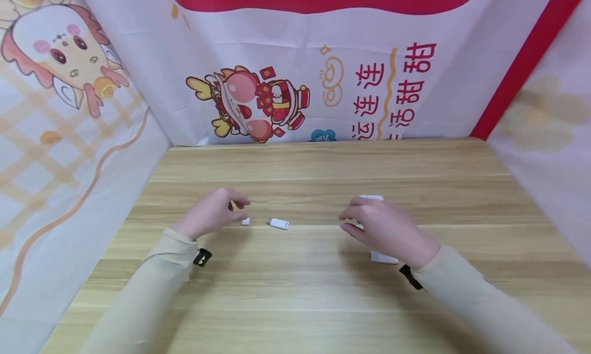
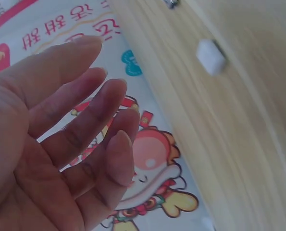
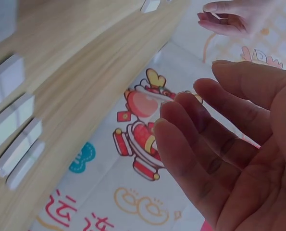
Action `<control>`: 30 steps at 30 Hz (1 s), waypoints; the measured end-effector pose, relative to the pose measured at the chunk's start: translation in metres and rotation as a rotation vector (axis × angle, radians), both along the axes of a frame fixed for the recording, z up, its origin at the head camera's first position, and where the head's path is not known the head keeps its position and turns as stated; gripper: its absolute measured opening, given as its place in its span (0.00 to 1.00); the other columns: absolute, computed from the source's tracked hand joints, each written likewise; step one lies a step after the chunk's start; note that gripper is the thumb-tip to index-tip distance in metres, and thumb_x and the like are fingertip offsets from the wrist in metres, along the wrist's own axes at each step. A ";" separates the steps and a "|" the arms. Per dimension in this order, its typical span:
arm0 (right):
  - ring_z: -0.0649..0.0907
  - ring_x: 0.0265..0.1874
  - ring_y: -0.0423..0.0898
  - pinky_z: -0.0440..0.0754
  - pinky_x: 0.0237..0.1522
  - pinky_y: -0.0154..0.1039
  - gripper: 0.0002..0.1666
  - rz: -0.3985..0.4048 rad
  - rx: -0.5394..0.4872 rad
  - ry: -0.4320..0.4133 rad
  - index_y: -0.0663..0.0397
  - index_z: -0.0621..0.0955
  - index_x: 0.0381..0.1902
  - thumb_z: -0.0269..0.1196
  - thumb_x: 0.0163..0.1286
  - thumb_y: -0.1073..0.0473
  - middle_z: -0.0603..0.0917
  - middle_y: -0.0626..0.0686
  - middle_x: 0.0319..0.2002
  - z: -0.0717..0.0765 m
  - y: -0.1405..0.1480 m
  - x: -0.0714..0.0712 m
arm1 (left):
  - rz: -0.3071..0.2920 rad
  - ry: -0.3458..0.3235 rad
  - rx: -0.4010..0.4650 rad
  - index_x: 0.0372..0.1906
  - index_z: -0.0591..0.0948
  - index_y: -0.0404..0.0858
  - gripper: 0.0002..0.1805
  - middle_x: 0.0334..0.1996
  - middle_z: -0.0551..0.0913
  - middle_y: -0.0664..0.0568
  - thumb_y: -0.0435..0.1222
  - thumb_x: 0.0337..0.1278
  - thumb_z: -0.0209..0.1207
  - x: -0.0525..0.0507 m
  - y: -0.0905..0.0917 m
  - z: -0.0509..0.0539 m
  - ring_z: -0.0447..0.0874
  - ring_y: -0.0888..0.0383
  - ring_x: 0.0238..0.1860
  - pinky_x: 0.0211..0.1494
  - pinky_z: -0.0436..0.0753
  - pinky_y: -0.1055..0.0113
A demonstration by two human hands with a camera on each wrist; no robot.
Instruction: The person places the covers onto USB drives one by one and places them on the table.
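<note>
A white USB stick (image 1: 279, 223) with its metal plug bared lies on the wooden table. To its left sits a small white cap (image 1: 245, 221), which also shows in the left wrist view as a white block (image 2: 211, 57). My left hand (image 1: 214, 213) hovers over the table beside the cap, fingers loosely bent and holding nothing. Above several white flat pieces hovers my right hand (image 1: 385, 228), relaxed, with nothing in its grasp. One white piece (image 1: 384, 257) shows on its near side, another white piece (image 1: 372, 197) beyond it; the hand hides the rest.
In the right wrist view the white flat pieces (image 3: 14, 125) lie roughly in a row. The wooden table (image 1: 314, 292) ends at a printed cloth backdrop (image 1: 286, 41), with cloth walls to left and right.
</note>
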State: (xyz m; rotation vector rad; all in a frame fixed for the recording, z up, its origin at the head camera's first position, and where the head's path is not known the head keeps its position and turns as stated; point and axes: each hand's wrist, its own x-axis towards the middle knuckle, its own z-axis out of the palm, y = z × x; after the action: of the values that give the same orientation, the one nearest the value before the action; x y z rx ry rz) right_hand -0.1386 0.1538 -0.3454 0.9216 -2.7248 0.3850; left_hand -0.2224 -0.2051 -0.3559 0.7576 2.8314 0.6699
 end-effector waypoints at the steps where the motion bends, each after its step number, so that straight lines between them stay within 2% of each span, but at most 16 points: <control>1: 0.83 0.28 0.40 0.82 0.29 0.37 0.09 0.003 0.001 -0.004 0.52 0.89 0.39 0.73 0.61 0.57 0.84 0.47 0.34 -0.001 -0.003 -0.002 | -0.001 -0.004 0.000 0.48 0.87 0.34 0.16 0.36 0.86 0.50 0.35 0.54 0.70 -0.001 -0.003 -0.001 0.81 0.57 0.34 0.36 0.80 0.63; 11: 0.83 0.30 0.40 0.82 0.33 0.36 0.08 0.064 0.001 -0.081 0.53 0.89 0.38 0.72 0.63 0.57 0.85 0.47 0.34 -0.014 -0.045 -0.025 | 0.003 -0.073 -0.002 0.48 0.86 0.32 0.17 0.34 0.86 0.53 0.35 0.53 0.71 -0.010 -0.020 -0.022 0.82 0.58 0.35 0.39 0.81 0.62; 15: 0.84 0.33 0.41 0.83 0.38 0.37 0.09 0.075 0.025 -0.154 0.52 0.89 0.41 0.70 0.65 0.56 0.86 0.47 0.37 -0.024 -0.064 -0.034 | -0.018 -0.087 0.002 0.47 0.86 0.33 0.17 0.34 0.86 0.54 0.34 0.51 0.72 -0.015 -0.024 -0.032 0.82 0.58 0.36 0.42 0.82 0.61; 18: 0.83 0.35 0.39 0.83 0.41 0.37 0.09 0.052 0.041 -0.221 0.51 0.88 0.43 0.69 0.67 0.56 0.87 0.46 0.39 -0.031 -0.078 -0.041 | -0.031 -0.103 -0.007 0.48 0.86 0.34 0.17 0.34 0.86 0.56 0.34 0.51 0.72 -0.019 -0.023 -0.038 0.82 0.59 0.38 0.44 0.82 0.60; 25: 0.77 0.24 0.38 0.77 0.30 0.33 0.04 0.023 0.075 -0.248 0.50 0.88 0.35 0.67 0.68 0.57 0.83 0.44 0.29 -0.042 -0.107 -0.062 | -0.084 -0.066 -0.014 0.40 0.88 0.39 0.11 0.33 0.85 0.56 0.34 0.50 0.72 -0.027 -0.020 -0.046 0.81 0.61 0.36 0.44 0.81 0.60; 30: 0.76 0.24 0.40 0.76 0.28 0.35 0.08 -0.029 0.136 -0.279 0.50 0.87 0.36 0.68 0.67 0.53 0.82 0.45 0.29 -0.049 -0.125 -0.072 | -0.107 -0.057 -0.007 0.35 0.87 0.40 0.07 0.31 0.85 0.57 0.33 0.50 0.72 -0.028 -0.019 -0.050 0.81 0.62 0.34 0.43 0.81 0.59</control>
State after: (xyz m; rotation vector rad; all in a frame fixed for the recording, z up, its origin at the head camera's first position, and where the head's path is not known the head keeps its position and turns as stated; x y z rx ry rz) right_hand -0.2106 0.0291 -0.3947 0.9224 -3.0475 0.3496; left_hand -0.2505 -0.2237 -0.4062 0.8667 2.7182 0.6536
